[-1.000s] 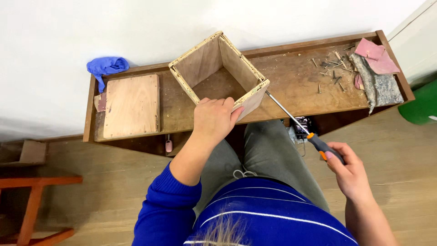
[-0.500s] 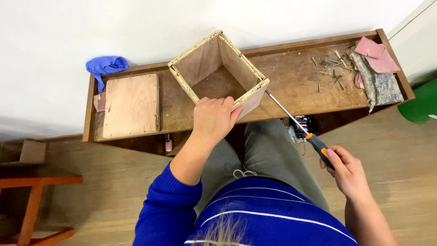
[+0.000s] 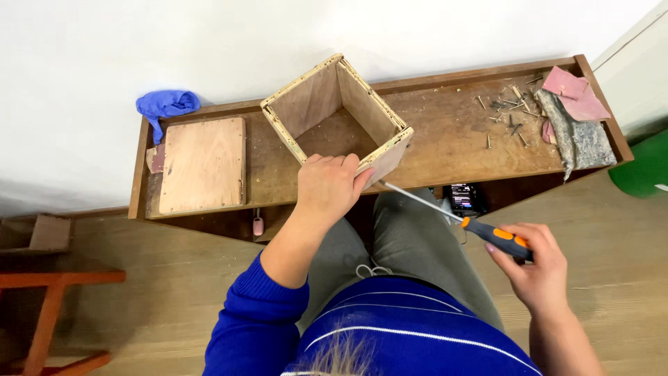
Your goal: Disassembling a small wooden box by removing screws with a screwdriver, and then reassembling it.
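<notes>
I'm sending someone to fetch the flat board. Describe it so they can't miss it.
Find the long wooden bench against the white wall. At its left end, beside the open wooden box, lies the flat square plywood panel, the only flat board there, just below a crumpled blue cloth.

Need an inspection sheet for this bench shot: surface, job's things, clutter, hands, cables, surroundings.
Surface: wooden bench, sawdust on it.
Job's things: open wooden box on the bench; orange-handled screwdriver, tip at the box's near side.
Clutter: flat wooden panel, loose screws, pink sandpaper sheets, grey cloth, blue cloth.
Hands: left hand grips the box's near corner; right hand holds the screwdriver.
Cables: nothing seen.
Surroundings: white wall, wooden floor, green object.
</notes>
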